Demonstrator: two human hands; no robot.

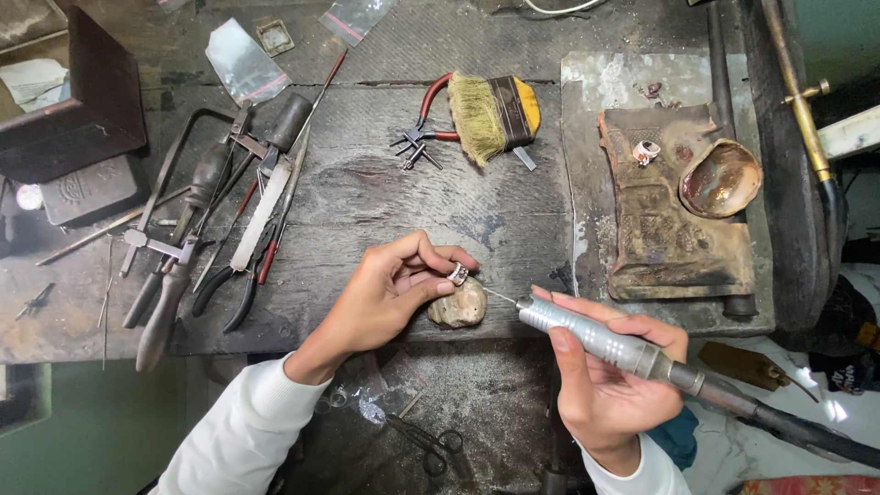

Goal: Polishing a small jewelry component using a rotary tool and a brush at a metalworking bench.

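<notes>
Left hand (390, 293) pinches a small silver ring (457, 273) in closed fingertips, resting it on the rounded bench peg (458, 306). Right hand (605, 376), just right of the peg, grips a metal rotary handpiece (596, 339), tip near the ring.

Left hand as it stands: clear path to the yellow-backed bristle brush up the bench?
Probably not yet: the left hand is pinching a small silver ring against a lump. The bare dark bench up to the yellow-backed bristle brush is otherwise unobstructed.
</notes>
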